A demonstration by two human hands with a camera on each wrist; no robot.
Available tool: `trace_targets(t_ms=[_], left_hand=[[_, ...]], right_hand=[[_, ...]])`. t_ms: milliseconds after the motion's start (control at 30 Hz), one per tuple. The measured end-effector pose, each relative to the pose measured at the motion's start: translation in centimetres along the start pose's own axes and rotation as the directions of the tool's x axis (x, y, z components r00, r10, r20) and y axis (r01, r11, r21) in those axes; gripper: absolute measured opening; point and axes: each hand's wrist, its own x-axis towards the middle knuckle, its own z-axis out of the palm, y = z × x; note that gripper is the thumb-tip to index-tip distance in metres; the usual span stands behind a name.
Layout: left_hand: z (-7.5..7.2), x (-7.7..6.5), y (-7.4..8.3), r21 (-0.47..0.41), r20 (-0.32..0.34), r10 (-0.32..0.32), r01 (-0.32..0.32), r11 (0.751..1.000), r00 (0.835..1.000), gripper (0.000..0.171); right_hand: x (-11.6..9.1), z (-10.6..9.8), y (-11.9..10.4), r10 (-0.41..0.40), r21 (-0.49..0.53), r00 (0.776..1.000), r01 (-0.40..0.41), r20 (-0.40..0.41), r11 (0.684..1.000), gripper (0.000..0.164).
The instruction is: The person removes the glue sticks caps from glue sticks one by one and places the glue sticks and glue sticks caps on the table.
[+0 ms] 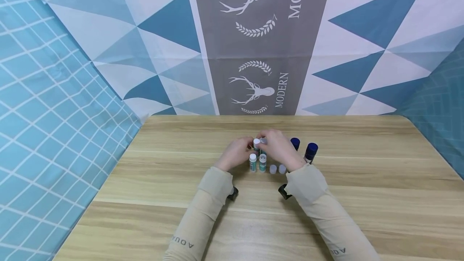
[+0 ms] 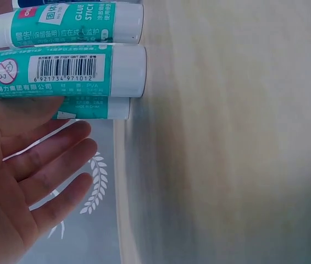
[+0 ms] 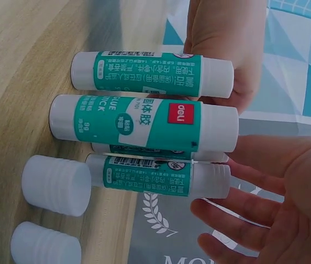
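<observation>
Left hand: thumb and index are pinching the back-left glue stick at its body; other fingers are hanging loose, spread apart. Right hand: thumb and index are closing around the white top of that same stick; exact contact is being hidden by the nearer sticks. Remaining right fingers are curving loosely, gripping nothing visible.

Back-left stick is standing upright in the rear row of a two-by-two cluster on the wood-grain surface. Back-right glue stick is standing just beside it, under the right hand, showing a stepped white neck. Front-left glue stick is standing upright, wearing a white cap. Front-right glue stick is standing next to it, showing a ring-like rim on top. All four are carrying teal labels.

Two loose caps are sitting side by side, right of the front row. Two dark-blue-capped tubes are standing farther right, partly hidden by the right hand and wrist. Both forearms are reaching in from the near edge in beige sleeves. Patterned cloth is hanging behind the surface.
</observation>
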Motion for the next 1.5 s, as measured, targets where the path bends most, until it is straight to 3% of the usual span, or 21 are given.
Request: trace_targets(t_ms=[467,667,933,1100,1300,1500], left_hand=[[-0.8,-0.6,0.2,-0.004,-0.034,-0.015,0.015,1.000,0.999,0.016],[-1.7,-1.1,0.3,-0.056,-0.050,-0.042,0.039,0.998,0.998,0.017],[-2.7,-1.8,0.8,-0.122,-0.113,-0.035,0.021,0.992,0.993,0.018],[-3.1,-2.4,1.4,-0.168,-0.159,-0.022,-0.006,0.986,0.987,0.018],[-3.7,-3.1,2.4,-0.151,-0.197,0.029,-0.060,0.987,0.980,0.020],[-4.4,-3.9,3.7,-0.100,-0.265,0.121,-0.152,0.983,0.957,0.021]], right_hand=[[-0.2,-0.3,-0.5,-0.005,-0.015,1.000,0.005,-0.005,1.000,0.022],[-0.6,-0.7,-0.7,-0.009,-0.003,1.000,0.009,-0.011,1.000,0.021],[-1.7,-1.6,-0.8,0.010,0.066,0.999,-0.007,-0.047,0.998,0.023],[-3.1,-1.7,-0.4,0.001,0.140,0.994,0.014,-0.105,0.990,0.025],[-4.5,-1.8,-0.1,0.005,0.204,0.986,0.029,-0.165,0.979,0.025],[-5.4,-2.4,-0.1,0.013,0.284,0.985,0.036,-0.169,0.958,0.027]])
